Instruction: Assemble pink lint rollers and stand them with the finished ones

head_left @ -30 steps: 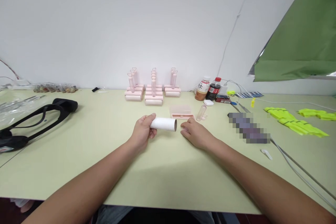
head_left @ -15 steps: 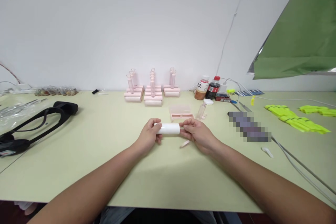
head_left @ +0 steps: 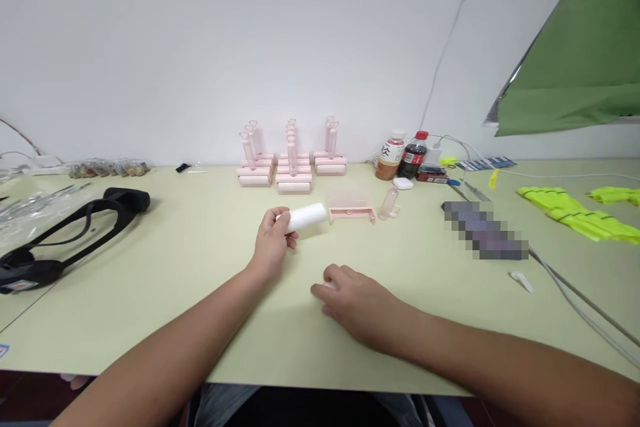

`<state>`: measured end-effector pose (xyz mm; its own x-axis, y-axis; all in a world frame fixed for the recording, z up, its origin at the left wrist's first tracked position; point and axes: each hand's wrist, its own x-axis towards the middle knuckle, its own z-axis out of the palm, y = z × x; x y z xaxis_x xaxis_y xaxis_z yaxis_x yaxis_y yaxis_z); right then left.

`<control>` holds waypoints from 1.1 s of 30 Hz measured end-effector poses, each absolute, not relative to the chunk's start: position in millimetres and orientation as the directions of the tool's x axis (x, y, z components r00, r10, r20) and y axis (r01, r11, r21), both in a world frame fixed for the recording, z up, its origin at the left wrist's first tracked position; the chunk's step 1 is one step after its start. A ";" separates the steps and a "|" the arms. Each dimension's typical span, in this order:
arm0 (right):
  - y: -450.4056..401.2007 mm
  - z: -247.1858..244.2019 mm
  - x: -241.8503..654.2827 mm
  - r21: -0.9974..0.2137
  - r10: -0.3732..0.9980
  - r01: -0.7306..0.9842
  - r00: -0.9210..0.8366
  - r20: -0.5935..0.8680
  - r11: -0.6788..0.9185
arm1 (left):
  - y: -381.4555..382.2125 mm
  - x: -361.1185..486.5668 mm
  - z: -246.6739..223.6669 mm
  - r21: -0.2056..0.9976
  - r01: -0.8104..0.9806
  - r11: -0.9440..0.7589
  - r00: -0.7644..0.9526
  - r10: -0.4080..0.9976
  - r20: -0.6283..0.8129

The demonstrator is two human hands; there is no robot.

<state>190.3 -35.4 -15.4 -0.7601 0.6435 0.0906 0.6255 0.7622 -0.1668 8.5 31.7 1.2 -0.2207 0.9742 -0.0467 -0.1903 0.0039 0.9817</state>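
My left hand (head_left: pixel 274 233) is closed round one end of a white lint roller roll (head_left: pixel 306 217), held tilted above the table with its free end pointing right. Closer to the front edge, my right hand (head_left: pixel 350 297) has its fingers bent together low at the tabletop. A sliver of a small pale pink piece (head_left: pixel 329 285) shows between thumb and fingers; the rest of it is hidden. Past the roll lies an open pink roller case (head_left: pixel 353 213) with a clear lid. Beside the case stands a translucent pink handle (head_left: pixel 388 203).
Several assembled pink lint rollers (head_left: pixel 294 183) stand in rows near the wall. Right of them are an orange drink bottle (head_left: pixel 390 157) and a cola bottle (head_left: pixel 413 157). A black headset (head_left: pixel 75 240) lies left; a blurred-out phone-like item (head_left: pixel 485 230), cables and yellow fabric strips (head_left: pixel 583 217) lie right.
My right hand has left the roll's end and moved down toward me, closing on the small pink piece. My left hand has raised and tilted the roll. The view has shifted slightly.
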 end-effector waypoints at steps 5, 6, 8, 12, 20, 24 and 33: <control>-0.4 -4.2 213.2 -0.310 0.800 0.754 -0.599 0.038 0.579 | 28.8 9.9 1.4 0.981 -0.192 0.020 -0.130 0.990 -0.045; 5.0 -1.8 217.7 -0.327 0.825 0.773 -0.564 0.037 0.543 | 28.7 10.0 1.0 0.981 -0.192 0.023 -0.122 0.991 -0.047; 13.1 0.9 224.6 -0.341 0.856 0.798 -0.515 0.044 0.497 | 29.1 9.9 0.5 0.981 -0.193 0.031 -0.118 0.992 -0.054; 20.6 1.7 229.3 -0.368 0.868 0.797 -0.493 0.064 0.479 | 29.7 9.5 0.9 0.980 -0.195 0.027 -0.123 0.991 -0.052; 24.2 6.4 230.3 -0.449 0.885 0.776 -0.460 0.077 0.443 | 29.3 10.4 2.6 0.978 -0.188 0.086 -0.090 0.990 -0.104; 23.5 2.9 232.0 -0.384 0.882 0.807 -0.468 0.046 0.449 | 29.8 9.7 1.1 0.980 -0.178 0.092 -0.091 0.990 -0.110; 37.6 -6.8 231.9 -0.776 0.936 0.529 -0.265 0.233 0.343 | 32.1 6.5 -7.0 0.959 -0.245 0.145 -0.010 0.988 -0.152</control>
